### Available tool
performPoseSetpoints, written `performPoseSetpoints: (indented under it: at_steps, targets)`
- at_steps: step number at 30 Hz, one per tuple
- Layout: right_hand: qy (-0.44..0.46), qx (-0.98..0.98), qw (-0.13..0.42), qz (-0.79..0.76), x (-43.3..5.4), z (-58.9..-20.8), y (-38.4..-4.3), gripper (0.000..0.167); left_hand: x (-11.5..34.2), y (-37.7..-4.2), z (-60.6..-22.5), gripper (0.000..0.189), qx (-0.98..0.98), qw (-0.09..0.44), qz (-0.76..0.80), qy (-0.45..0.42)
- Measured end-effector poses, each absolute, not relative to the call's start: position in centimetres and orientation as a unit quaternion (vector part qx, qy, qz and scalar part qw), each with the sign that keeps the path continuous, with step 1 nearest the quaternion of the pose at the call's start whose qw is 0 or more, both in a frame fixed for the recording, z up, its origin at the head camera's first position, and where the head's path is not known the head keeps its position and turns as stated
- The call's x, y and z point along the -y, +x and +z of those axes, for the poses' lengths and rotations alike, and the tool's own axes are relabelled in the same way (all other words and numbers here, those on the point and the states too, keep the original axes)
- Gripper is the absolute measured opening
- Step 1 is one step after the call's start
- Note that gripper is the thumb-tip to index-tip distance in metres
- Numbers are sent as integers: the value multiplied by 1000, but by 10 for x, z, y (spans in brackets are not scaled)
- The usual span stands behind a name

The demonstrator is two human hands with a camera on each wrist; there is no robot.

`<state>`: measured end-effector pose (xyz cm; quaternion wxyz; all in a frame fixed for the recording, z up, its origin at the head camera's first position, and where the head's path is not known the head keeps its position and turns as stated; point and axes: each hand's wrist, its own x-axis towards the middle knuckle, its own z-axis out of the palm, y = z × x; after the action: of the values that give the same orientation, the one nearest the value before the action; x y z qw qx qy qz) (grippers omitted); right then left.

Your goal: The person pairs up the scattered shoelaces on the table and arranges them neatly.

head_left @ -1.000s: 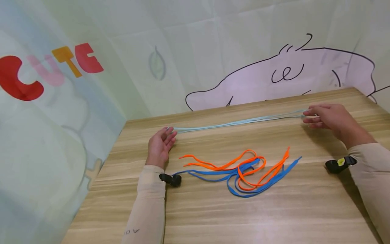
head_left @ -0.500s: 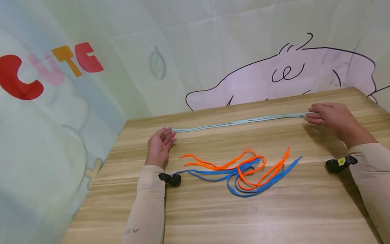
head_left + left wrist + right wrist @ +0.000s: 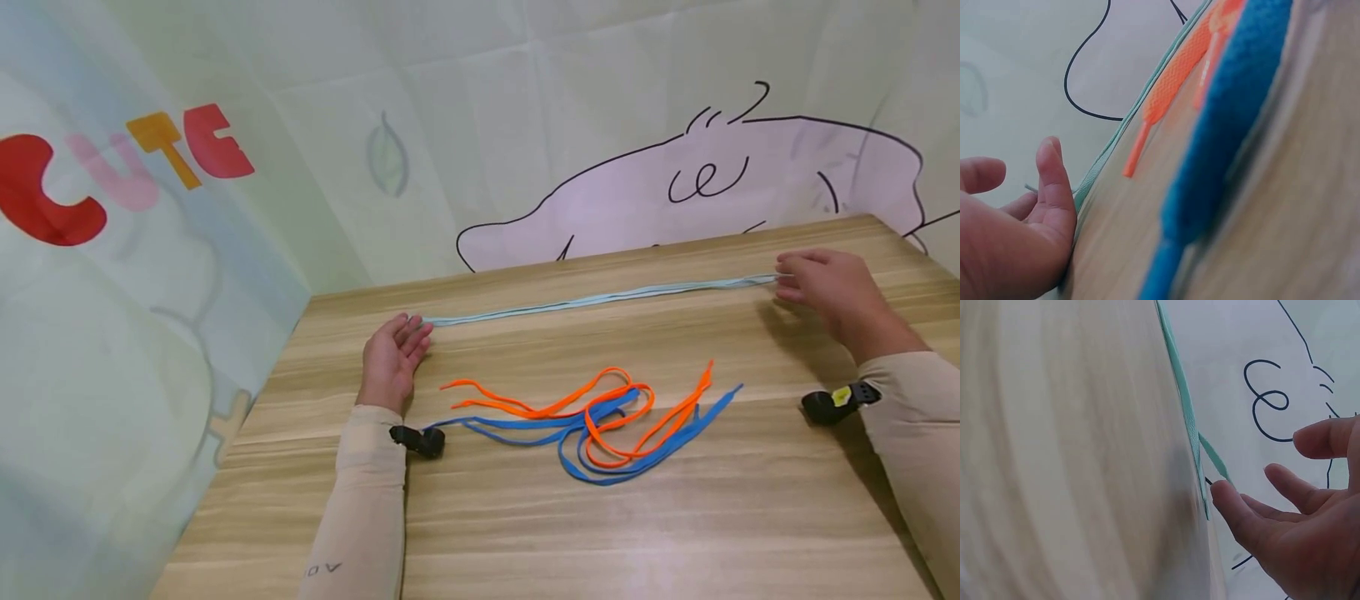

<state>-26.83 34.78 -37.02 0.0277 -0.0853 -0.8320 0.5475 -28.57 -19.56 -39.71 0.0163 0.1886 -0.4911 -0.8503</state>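
Observation:
A light-blue shoelace [image 3: 577, 303], doubled into strands side by side, lies stretched across the far part of the table. At its left end is my left hand [image 3: 390, 358], fingers loosely bent and spread, touching the lace. In the left wrist view the thumb stands apart from the fingers, and a lace tip pokes out behind them. My right hand [image 3: 836, 292] is at the other end, fingers spread. There, in the right wrist view, one strand [image 3: 1213, 455] rises to the fingertips while another end lies lower; the exact contact is hidden.
Nearer the person, an orange shoelace [image 3: 566, 408] and a blue shoelace [image 3: 517, 423] lie tangled on the wooden table [image 3: 525, 533]. A printed cloth [image 3: 450, 150] hangs behind the table. Each sleeve carries a black wrist camera [image 3: 420, 442].
The light-blue strands at the right have come closer together since a second ago. My right hand has shifted slightly right, showing more lace. The left hand stays nearly still.

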Motion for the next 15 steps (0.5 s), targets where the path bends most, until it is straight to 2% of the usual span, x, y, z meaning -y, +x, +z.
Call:
performPoseSetpoints:
  at_steps: [9, 15]
  targets:
    - [-101, 829, 46, 549, -348, -368, -267, 65, 196, -285, -397, 46, 495, 15, -850, 180]
    - [-88, 836, 41, 540, -343, -367, -267, 68, 193, -286, -394, 43, 503, 14, -845, 183]
